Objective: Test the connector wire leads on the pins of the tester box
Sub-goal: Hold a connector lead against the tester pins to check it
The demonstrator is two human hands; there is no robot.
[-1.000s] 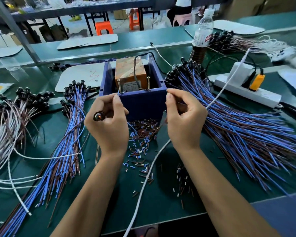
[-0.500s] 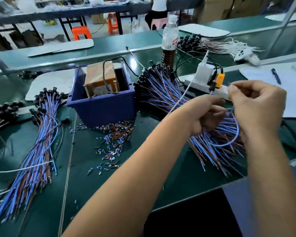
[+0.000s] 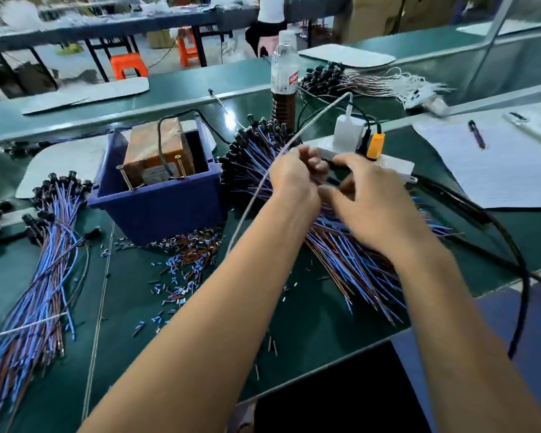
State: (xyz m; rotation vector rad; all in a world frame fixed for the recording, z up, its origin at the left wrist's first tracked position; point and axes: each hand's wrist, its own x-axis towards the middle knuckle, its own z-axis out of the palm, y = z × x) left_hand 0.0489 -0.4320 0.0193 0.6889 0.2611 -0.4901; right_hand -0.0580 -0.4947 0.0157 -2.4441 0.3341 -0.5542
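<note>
At centre right of the frame we find both hands over the wire pile [image 3: 350, 260]: left hand [image 3: 294, 176] pinching a lead, right hand's [image 3: 369, 198] grip indeterminable.

My path back to the blue tester box [image 3: 156, 207] at centre-left crosses open green mat [image 3: 294, 323], strewn only with cut wire bits [image 3: 181, 270]. The white cord [image 3: 281, 164] slants across that gap; wire bundles [image 3: 35, 285] crowd the lower left.
</note>
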